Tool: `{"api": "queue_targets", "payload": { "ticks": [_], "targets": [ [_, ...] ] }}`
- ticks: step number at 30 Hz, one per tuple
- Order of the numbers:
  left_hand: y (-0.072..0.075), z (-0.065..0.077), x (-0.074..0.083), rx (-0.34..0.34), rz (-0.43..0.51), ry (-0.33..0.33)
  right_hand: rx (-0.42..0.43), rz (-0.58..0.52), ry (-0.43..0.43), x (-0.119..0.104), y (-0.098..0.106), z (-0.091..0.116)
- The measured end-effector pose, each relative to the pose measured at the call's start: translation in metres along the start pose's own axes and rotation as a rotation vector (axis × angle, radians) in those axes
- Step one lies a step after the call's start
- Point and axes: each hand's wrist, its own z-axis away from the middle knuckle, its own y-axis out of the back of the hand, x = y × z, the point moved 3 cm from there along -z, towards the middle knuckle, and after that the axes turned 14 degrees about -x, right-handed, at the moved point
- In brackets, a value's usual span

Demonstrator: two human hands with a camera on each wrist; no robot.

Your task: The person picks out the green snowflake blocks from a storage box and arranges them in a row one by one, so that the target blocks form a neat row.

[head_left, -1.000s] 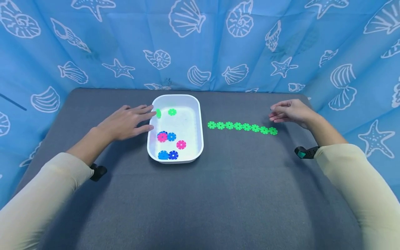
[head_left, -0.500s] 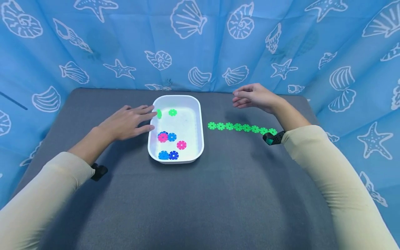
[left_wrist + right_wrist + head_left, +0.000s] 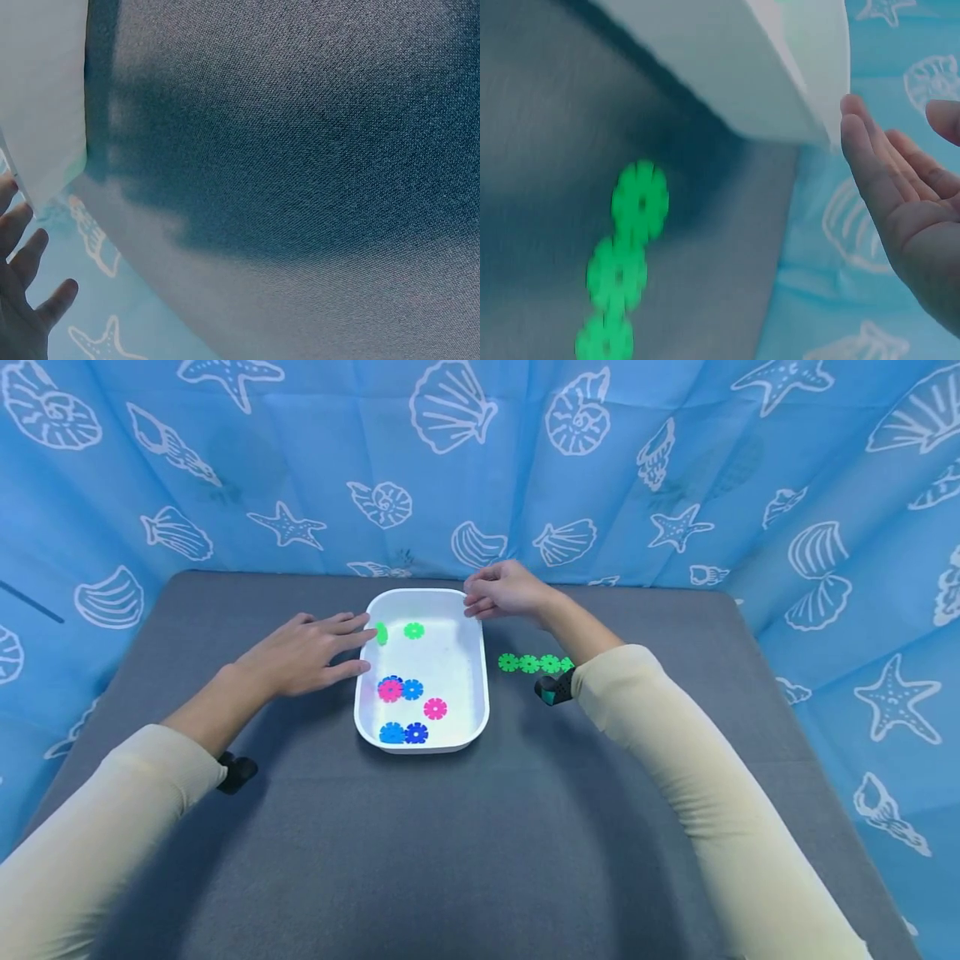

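A white plastic tub [image 3: 484,710] stands left of the middle of the table. Inside it, toward the back, lie a green notched disc [image 3: 414,631] and another green disc [image 3: 382,634] leaning at the left wall. My left hand [image 3: 303,652] is at the tub's left rim with fingers spread and straight. Above the back right corner of the tub hovers my right hand [image 3: 506,588], its fingers loosely bent and nothing between them. In the right wrist view, that hand [image 3: 915,187] shows a bare palm. A row of joined green discs [image 3: 529,664] lies right of the tub, partly hidden by my right forearm.
Nearer the front of the tub are a pink disc [image 3: 435,708], a second pink disc [image 3: 390,691] over a dark blue one, a light blue disc [image 3: 412,690] and more blue discs [image 3: 416,732]. A blue shell-print curtain [image 3: 315,460] hangs behind the grey table [image 3: 450,843].
My right hand has swept left from beyond the right end of the green row to the tub's back right corner. The left hand, tub and discs have stayed in place.
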Motion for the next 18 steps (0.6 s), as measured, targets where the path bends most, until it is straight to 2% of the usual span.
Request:
{"api": "queue_targets", "payload": {
  "ticks": [9,18],
  "targets": [
    [-0.002,0.000,-0.001,-0.008,0.003,0.013,0.016,0.003,0.006,-0.004,-0.034,-0.036],
    [-0.002,-0.001,-0.001,-0.006,0.006,0.021,0.002,0.050,-0.069,0.002,-0.062,-0.058]
  ]
}}
